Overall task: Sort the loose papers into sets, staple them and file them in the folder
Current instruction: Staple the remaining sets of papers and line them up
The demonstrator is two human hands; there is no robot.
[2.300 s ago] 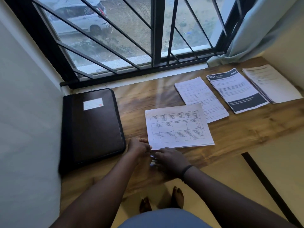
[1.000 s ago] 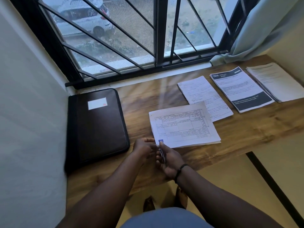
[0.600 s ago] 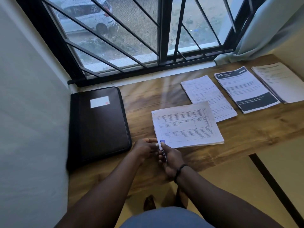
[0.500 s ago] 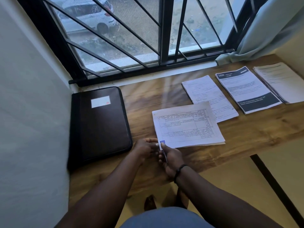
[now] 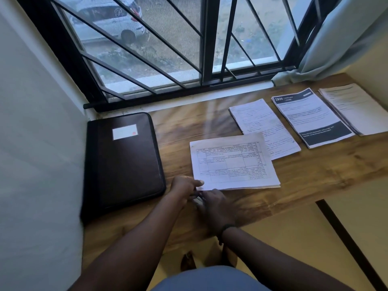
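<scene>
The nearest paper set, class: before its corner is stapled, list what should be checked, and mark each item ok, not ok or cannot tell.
1. Nearest paper set lies flat on the desk: ok.
2. Left hand steadies its near left corner, fingertips at the edge: ok.
3. Stapler under the right hand: cannot tell, only a small grey part shows.
4. Sheets squared up: cannot tell; the near edge looks even.
5. Set clear of the handwritten set: not ok, it overlaps that set's corner.
6. Folder within reach, closed: ok.
</scene>
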